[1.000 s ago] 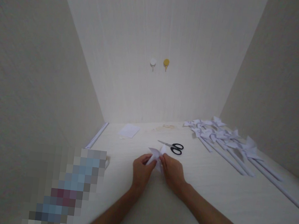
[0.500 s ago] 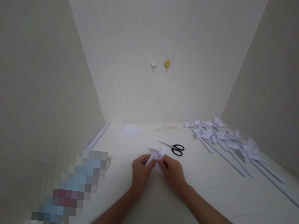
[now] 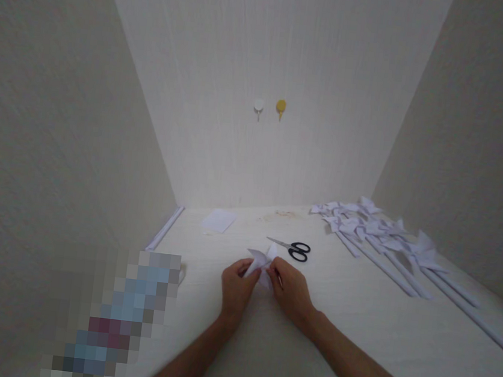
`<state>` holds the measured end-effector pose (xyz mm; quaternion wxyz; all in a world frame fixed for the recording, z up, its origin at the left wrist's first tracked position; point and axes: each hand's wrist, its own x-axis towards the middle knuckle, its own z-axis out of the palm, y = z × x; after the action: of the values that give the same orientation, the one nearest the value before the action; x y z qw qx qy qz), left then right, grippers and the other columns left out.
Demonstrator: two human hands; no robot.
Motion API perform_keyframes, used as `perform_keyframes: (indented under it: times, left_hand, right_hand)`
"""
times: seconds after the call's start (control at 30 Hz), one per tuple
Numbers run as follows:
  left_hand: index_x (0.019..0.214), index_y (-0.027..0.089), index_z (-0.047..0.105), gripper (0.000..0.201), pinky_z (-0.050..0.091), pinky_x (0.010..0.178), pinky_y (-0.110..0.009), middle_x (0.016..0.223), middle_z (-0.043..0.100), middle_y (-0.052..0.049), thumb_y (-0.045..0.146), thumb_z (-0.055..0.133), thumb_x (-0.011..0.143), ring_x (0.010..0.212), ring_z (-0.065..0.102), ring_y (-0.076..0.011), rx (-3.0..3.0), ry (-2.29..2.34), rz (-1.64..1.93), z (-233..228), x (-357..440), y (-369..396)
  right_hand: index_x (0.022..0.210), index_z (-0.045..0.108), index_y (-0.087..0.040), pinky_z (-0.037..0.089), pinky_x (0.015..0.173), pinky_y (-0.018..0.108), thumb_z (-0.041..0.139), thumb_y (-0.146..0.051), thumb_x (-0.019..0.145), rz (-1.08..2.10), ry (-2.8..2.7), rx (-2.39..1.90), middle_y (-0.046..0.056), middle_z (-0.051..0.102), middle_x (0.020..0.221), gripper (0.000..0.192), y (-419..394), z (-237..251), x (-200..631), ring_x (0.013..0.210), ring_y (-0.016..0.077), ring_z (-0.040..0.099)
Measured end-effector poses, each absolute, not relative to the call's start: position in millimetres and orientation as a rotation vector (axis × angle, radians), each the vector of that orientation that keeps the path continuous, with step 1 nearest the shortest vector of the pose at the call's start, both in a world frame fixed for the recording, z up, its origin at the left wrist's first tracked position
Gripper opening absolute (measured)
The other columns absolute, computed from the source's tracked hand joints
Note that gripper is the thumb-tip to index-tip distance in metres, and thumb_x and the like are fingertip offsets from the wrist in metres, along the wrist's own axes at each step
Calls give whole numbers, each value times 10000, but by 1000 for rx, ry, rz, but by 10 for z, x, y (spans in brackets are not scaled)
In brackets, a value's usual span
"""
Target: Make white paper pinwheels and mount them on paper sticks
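Two hands meet on one folded white pinwheel [image 3: 263, 261] on the table [image 3: 353, 333]. The left hand [image 3: 236, 286] pinches the pinwheel's left side, fingers narrow and closed on the paper; the right hand [image 3: 291, 288] pinches its right side the same way, fingertips [image 3: 272, 268] just beside those of the left. The pinwheel is plain white paper, with pointed vanes rising above and beyond the fingertips; its lower part is hidden behind the fingers. No print, brand or writing can be read on it or on anything else in view. One pair of scissors [image 3: 292, 249] with black handles lies shut, just beyond the right fingertips and apart from them. One flat white sheet [image 3: 218, 220] lies further out, beyond and to the left of the left fingers. One white stick [image 3: 164, 227] lies along the left wall, well apart from the left hand. A pile of finished pinwheels [image 3: 368, 226] on long white sticks lies well to the right of the right hand; the heads overlap, so an exact count cannot be given. Two hooks [image 3: 269, 108], one white and one yellow, sit on the far wall.
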<state>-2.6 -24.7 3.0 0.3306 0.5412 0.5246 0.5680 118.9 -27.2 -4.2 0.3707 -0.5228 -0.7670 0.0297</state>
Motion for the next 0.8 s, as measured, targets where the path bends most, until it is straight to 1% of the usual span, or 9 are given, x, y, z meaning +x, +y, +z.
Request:
perform_keyframes:
  times: [0.13,0.27,0.4,0.5,0.63,0.8]
  left_hand:
    - [699,107,633,159,465,601,-249,696,666,-50,136,579,552,656,609,-178,1371,1386,1506,37,-34,-225]
    - [700,108,636,167,465,605,-244,690,668,-44,122,582,542,652,610,-175,1375,1404,1512,40,-45,-206]
    - [701,111,635,164,464,612,-240,694,668,-41,129,586,546,661,610,-172,1390,1389,1508,42,-37,-216]
    - [703,114,635,157,463,613,-239,697,668,-39,149,587,557,660,609,-170,1414,1372,1491,42,-25,-236]
    - [699,115,635,156,462,617,-243,697,667,-39,162,588,558,658,607,-170,1431,1384,1493,41,-25,-249]
    - [684,114,634,149,463,614,-246,682,665,-38,147,585,547,646,605,-170,1428,1415,1518,39,-41,-230]
  right_hand:
    - [639,493,-174,311,527,191,392,-203,784,123,-1944,-1240,5,521,613,179,-256,-76,1205,562,110,459]
    - [641,520,-174,297,512,192,429,-258,783,145,-1945,-1310,-1,550,596,189,-248,-92,1202,540,106,474]
    - [578,509,-177,250,480,211,381,-320,815,81,-2026,-1437,5,572,559,305,-251,-78,1186,508,113,483]
    - [591,513,-178,240,479,222,331,-307,837,38,-2036,-1501,16,586,575,332,-250,-68,1172,512,119,492]
    - [643,516,-168,272,499,220,341,-249,831,61,-2000,-1458,20,570,602,269,-244,-63,1173,538,122,486]
    - [625,577,-157,339,530,209,436,-223,783,233,-1906,-1192,16,517,600,223,-240,-55,1198,572,114,474]
